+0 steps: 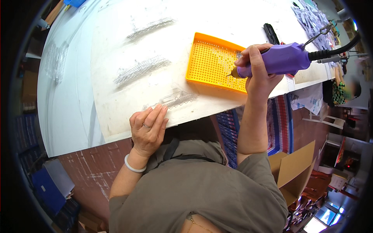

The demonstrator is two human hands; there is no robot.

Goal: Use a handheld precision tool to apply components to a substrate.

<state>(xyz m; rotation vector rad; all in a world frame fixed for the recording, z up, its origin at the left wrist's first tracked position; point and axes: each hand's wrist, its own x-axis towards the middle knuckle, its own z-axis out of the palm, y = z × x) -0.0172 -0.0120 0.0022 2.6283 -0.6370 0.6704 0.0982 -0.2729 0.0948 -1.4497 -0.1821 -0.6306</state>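
My right hand (261, 73) is wrapped round a purple electric screwdriver (285, 58), held sideways. Its thin tip points left and down over an orange perforated tray (202, 39) in which small bits, perhaps screws, are scattered. My left hand (149, 126) lies at the table's near edge with its fingers stretched out. Their tips touch the left end of a clear plastic strip (179, 99) with a zigzag lower edge; the thumb stays off it. Whether the tray's bits touch the screwdriver tip, I cannot tell.
Two rows of clear plastic pieces (142, 70) (151, 28) lie farther back on the white table (105, 116), with another stack (57, 62) at far left. A black marker-like object (271, 34) lies behind the tray. A cable (345, 44) runs right. An open cardboard box (295, 171) stands below right.
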